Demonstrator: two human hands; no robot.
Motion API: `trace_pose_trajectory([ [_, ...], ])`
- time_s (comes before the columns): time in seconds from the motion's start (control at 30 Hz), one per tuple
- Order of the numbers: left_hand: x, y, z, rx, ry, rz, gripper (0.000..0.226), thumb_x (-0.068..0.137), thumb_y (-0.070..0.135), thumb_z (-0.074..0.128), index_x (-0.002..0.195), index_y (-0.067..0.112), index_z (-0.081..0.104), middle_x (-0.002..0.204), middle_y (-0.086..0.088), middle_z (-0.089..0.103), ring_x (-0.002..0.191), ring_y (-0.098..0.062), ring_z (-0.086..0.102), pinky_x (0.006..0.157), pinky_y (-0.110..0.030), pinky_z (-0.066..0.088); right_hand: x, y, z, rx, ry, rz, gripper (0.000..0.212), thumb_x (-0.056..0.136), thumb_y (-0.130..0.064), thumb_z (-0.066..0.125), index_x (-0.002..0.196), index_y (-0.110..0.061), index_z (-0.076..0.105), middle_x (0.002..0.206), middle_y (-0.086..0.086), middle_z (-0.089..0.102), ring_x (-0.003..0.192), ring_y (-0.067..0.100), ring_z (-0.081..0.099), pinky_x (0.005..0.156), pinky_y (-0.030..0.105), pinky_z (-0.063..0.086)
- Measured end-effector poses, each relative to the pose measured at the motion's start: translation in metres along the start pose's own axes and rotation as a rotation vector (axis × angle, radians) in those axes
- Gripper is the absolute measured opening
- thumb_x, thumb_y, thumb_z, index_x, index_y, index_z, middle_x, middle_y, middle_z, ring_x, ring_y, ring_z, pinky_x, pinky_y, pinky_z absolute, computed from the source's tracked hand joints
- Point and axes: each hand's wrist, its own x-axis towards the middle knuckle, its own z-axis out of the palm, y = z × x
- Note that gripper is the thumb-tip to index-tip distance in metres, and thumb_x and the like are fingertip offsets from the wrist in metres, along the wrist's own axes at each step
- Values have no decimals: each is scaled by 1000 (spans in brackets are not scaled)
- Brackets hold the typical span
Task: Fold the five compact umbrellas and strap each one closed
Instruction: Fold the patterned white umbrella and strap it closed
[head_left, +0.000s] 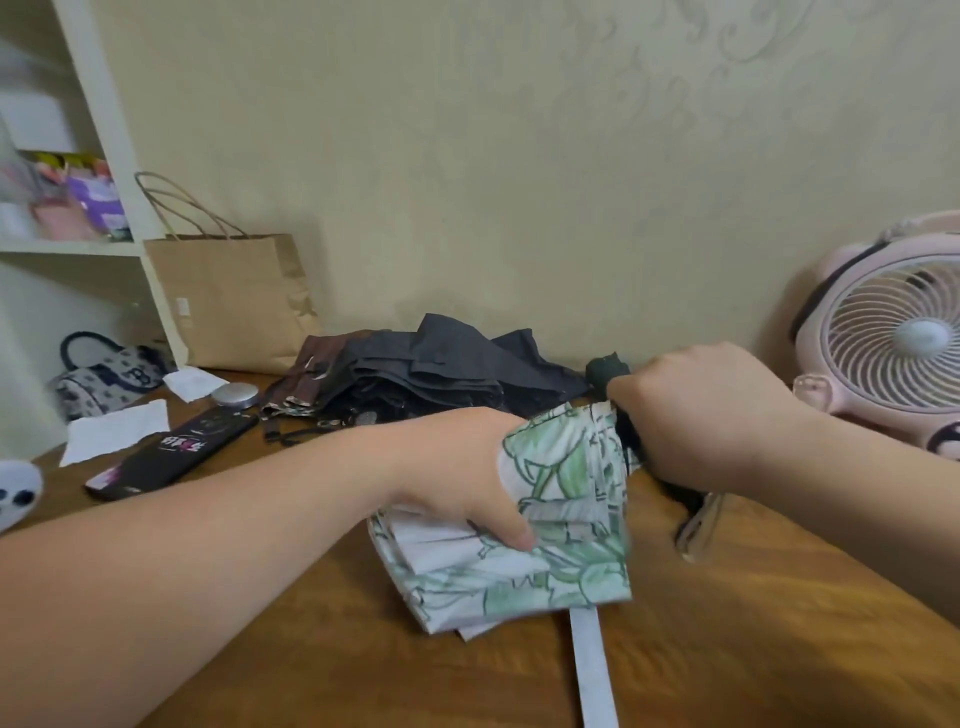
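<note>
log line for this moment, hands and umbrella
step: folding white-and-green leaf-print compact umbrella | left hand: grips canopy folds | right hand: grips dark end | white fabric strap: loose, unfastened | grey umbrella heap: behind

Black box (171, 452) lettering blurred, nothing legible

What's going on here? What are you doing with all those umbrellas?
A person is folding up the leafy umbrella over a wooden table. The left hand grips its bunched fabric and the right hand grips one end. Its white strap hangs loose, not yet wrapped round. A pile of dark umbrellas lies behind by the wall, looking rumpled and not yet tidied.
</note>
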Motion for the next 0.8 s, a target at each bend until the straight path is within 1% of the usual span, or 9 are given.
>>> trace_pose_trajectory([
  [0.1,3,5,16,262,250,-8,32,77,43,78,91,35,50,89,12,61,80,-8,60,73,-37,58,-3,1,-6,114,-113,87,6,83,-18,53,82,-23,56,72,-3,54,63,19,56,56,32,49],
  [0.2,5,1,24,487,449,-30,29,83,40,69,94,32,43,83,11,56,74,-12,57,61,-33,50,-3,1,-10,198,-275,154,7,83,-23,55,77,-23,58,71,-2,61,62,19,59,58,33,53],
  [0.33,4,9,21,439,373,-25,21,83,32,66,85,26,45,79,9,56,70,-15,55,54,-29,40,-8,2,-18,202,-326,147,8,82,-29,61,87,-27,55,76,-6,61,64,15,57,63,33,57],
  [0.37,4,13,17,373,297,-40,22,80,29,68,81,23,47,78,8,57,67,-15,54,53,-29,39,-13,1,-21,210,-324,143,25,80,-32,68,100,-32,53,85,-9,61,72,13,59,68,35,60],
  [0.43,4,18,7,245,148,-87,24,74,25,76,80,19,53,76,3,62,64,-19,56,54,-33,45,-23,-2,-31,208,-384,64,87,70,-42,84,139,-46,32,122,-13,57,107,15,60,93,40,57],
  [0.47,5,18,2,205,87,-115,26,70,26,80,82,18,58,78,1,67,66,-21,61,58,-36,52,-29,-6,-40,198,-404,17,116,65,-49,89,150,-51,11,144,-14,44,130,17,50,110,41,46],
  [0.53,7,16,-5,176,-5,-168,36,63,31,85,91,19,66,85,-4,74,73,-22,69,70,-42,60,-38,-15,-57,276,-403,-79,136,62,-62,88,153,-54,-12,163,-20,16,149,13,25,121,36,24],
  [0.67,14,21,-6,305,-120,-175,49,60,42,89,99,17,71,91,-6,73,83,-25,71,79,-44,60,-28,-17,-75,668,-331,-73,109,67,-69,79,157,-41,24,152,-18,45,124,1,47,106,22,36],
  [0.8,22,41,1,414,-126,-117,36,69,38,87,93,15,73,88,-5,72,82,-25,69,71,-39,58,8,-30,-48,628,-457,-83,77,64,-60,88,129,-30,59,119,-15,66,108,13,62,93,27,48],
])
